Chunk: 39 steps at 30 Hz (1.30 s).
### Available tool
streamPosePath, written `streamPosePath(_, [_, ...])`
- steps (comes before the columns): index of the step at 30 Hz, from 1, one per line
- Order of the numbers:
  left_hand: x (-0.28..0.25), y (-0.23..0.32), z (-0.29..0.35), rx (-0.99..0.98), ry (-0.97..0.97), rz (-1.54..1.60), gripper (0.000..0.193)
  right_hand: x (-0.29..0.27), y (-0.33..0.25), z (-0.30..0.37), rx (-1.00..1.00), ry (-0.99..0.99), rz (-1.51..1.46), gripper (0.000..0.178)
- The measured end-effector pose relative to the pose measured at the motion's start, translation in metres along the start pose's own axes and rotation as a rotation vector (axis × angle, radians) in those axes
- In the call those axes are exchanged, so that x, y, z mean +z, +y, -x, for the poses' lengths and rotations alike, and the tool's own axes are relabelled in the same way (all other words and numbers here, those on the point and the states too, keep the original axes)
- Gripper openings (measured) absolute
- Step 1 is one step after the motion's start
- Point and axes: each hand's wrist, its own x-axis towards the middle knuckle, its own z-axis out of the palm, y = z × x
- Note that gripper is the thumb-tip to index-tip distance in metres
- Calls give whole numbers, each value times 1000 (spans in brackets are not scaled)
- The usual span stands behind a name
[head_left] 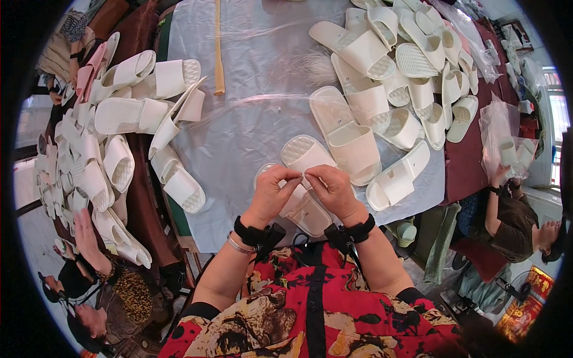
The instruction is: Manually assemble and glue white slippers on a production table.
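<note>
My left hand (273,190) and my right hand (335,190) meet at the fingertips over a pair of white slide slippers (307,216), near the table's front edge. Both pinch with thumb and forefinger. Whatever lies between the fingertips is too small to make out. The slippers are partly covered by my hands; one toe end (301,150) shows beyond them. Just right of my right hand lies a white slipper (394,186), with a larger white slipper (349,140) beyond it.
White slippers (412,65) heap at the far right, beside a tuft of fine clear strands (315,67). More white slippers (119,116) pile up on the left. A yellowish strip (219,48) lies on the grey sheet (256,137). Co-workers are on both sides; one holds a clear bag (507,140).
</note>
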Motion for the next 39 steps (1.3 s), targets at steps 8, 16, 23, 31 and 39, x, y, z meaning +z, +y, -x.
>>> streamPosePath(8, [3, 4, -3, 8, -4, -26, 9, -3, 1, 3, 40, 17, -6, 9])
streamPosePath(16, [6, 7, -4, 14, -28, -69, 12, -4, 4, 5, 48, 17, -24, 9])
streamPosePath(23, [7, 5, -5, 10, -36, -82, 12, -4, 6, 4, 41, 8, -18, 8])
streamPosePath(31, [8, 4, -6, 32, -47, -104, 12, 0, 5, 2, 76, -14, -12, 9])
streamPosePath(39, [13, 3, -3, -1, 12, -53, 14, 6, 9, 8, 53, -2, 151, 10])
